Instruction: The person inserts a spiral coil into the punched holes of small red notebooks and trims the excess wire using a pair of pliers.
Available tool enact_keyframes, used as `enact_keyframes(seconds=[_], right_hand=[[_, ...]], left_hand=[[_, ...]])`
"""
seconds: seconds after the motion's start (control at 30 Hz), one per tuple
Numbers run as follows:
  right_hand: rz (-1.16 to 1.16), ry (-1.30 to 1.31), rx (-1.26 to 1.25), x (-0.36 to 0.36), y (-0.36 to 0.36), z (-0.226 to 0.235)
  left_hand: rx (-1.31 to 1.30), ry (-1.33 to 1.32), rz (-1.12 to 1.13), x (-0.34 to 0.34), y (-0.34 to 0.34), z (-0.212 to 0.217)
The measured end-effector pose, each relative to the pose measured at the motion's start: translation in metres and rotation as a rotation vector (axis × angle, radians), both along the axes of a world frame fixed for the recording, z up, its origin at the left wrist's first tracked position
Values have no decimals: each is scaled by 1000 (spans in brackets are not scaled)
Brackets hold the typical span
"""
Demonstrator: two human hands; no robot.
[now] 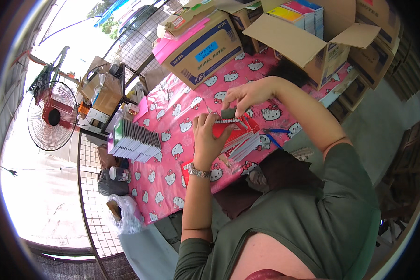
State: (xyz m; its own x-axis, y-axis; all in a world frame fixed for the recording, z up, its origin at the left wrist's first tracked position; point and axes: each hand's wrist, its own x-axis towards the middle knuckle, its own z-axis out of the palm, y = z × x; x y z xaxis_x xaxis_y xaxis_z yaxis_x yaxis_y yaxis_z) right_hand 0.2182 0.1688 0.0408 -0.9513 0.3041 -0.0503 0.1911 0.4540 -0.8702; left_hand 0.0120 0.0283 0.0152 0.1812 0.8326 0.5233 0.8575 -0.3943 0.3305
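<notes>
My left hand (206, 139) grips the left end of a red spiral notebook (224, 129), its thumb over the cover and its fingers near the bound edge. My right hand (253, 96) is closed on a small dark grey-green block (228, 113), held against the notebook's spiral edge. What the block is exactly I cannot make out. Under the notebook lies a pile of red-covered notebooks (244, 148) with white page edges showing. Just right of the pile rests a pair of blue-handled pliers (277, 131).
A row of dark-spined notebooks (134, 142) stands at the table's left. Cardboard boxes (203, 50) line the far side; an open box (294, 39) holds colourful notebooks. A pink patterned cloth (172, 163) covers the table. A fan (53, 115) and a plastic bag (126, 213) are at left.
</notes>
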Motion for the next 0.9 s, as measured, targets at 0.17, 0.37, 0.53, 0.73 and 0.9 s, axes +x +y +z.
enact_keyframes(seconds=[0.17,0.37,0.53,0.73,0.9], right_hand=[[138,318,-549,2,-4,-3],[175,325,-675,-5,0,-4],[246,486,-775,-8,4,4],[190,301,-565,-28,18,-6],[197,359,-588,-39,22,-7]], left_hand=[[34,-8,-25,-2,2,-1],[-4,-47,0,-3,2,-1],[-26,-183,18,-12,1,0],[-191,-294,16,-38,5,-4],[-379,-494,32,-40,5,-2]])
